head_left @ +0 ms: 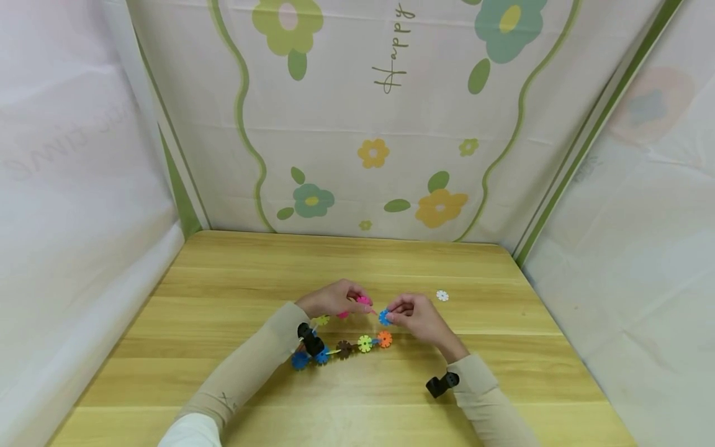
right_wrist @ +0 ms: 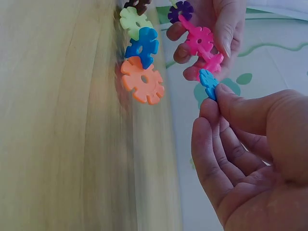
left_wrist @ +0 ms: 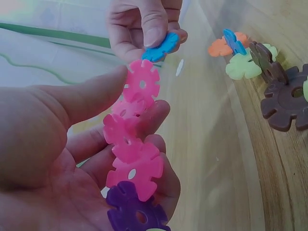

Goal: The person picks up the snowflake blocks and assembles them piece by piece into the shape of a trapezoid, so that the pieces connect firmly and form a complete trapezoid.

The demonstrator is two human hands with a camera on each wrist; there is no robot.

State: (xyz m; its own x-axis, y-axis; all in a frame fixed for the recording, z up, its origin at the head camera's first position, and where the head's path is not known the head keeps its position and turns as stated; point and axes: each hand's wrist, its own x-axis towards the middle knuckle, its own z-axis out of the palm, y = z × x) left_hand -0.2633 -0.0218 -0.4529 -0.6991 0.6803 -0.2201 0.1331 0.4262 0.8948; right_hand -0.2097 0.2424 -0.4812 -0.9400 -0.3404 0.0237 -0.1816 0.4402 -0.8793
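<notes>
My left hand (head_left: 337, 299) holds one end of a chain of notched plastic flower discs, its thumb and fingers around several pink discs (left_wrist: 144, 166). A purple disc (left_wrist: 122, 197) follows them near the lower fingers in the left wrist view. Between thumb and fingertips, my right hand (head_left: 420, 318) pinches a blue disc (right_wrist: 209, 83). That blue disc meets the edge of the endmost pink disc (left_wrist: 150, 85); whether their slots are joined I cannot tell. The chain's other end lies on the table, finishing in an orange disc (right_wrist: 153, 90) beside another blue disc (right_wrist: 150, 43).
A loose white disc (head_left: 442, 295) lies on the wooden table (head_left: 234, 267), beyond the right hand. Brown (head_left: 344, 349) and yellow-green discs (head_left: 365, 343) of the chain lie nearer me. Printed cloth walls (head_left: 324, 124) stand at the back and both sides.
</notes>
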